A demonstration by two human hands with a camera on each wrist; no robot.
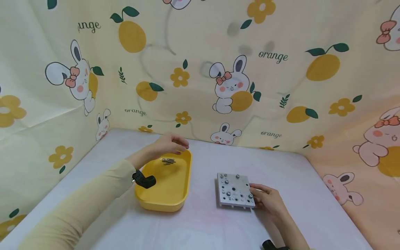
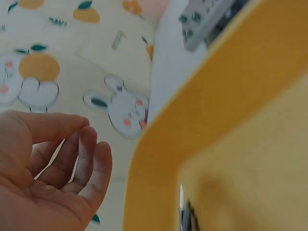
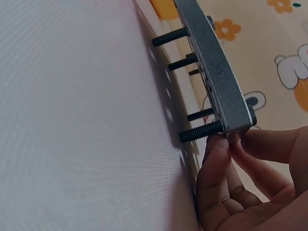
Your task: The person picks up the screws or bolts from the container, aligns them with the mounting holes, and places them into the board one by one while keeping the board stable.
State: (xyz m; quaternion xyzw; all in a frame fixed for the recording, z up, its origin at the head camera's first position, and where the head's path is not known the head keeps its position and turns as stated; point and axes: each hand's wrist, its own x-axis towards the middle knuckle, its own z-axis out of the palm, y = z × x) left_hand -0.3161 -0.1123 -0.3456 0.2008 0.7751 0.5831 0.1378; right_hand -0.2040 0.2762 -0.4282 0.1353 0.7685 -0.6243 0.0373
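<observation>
Right hand (image 1: pixel 269 201) grips metal plate (image 1: pixel 238 191); cloth (image 1: pixel 197 45) reads "orange".

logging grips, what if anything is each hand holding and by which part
The right hand grips the metal plate by its right edge; the left hand holds nothing.

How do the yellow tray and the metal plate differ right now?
The yellow tray is larger, with rounded corners; the metal plate is smaller, grey and squarer-cornered. Loose screws lie in the tray, whereas bolts stick out beneath the plate. The tray rests on the table, while the right hand grips the plate's edge. Both carry metal fasteners.
</observation>
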